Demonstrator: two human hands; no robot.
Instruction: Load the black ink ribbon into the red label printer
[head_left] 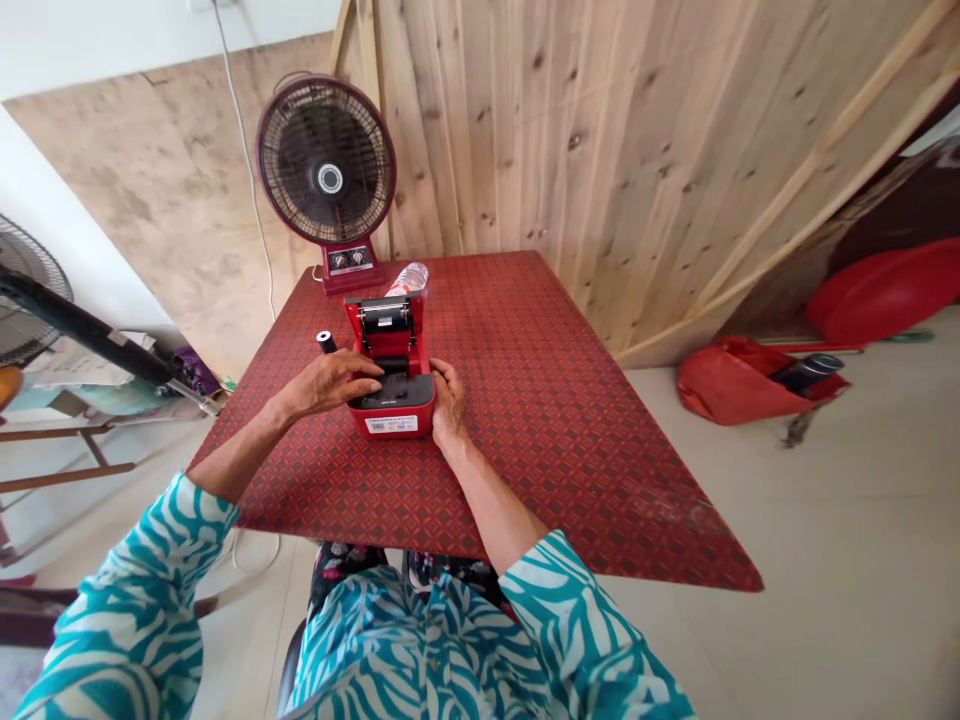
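Left hand (337, 382) loosely bent over the open red device (405, 392), anything pinched cannot be told; right hand (448, 405) cupped half open against its right side. The device is seated on the patterned table (540, 430), raised lid (385, 320) unheld; fingers might be caught if it were knocked shut. The black roll (327, 343) nearby could be toppled by a leftward sweep.

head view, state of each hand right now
Left hand: open, laid on the open-lidded red printer.
Right hand: partly curled against the printer's right side; firm grip can't be told.
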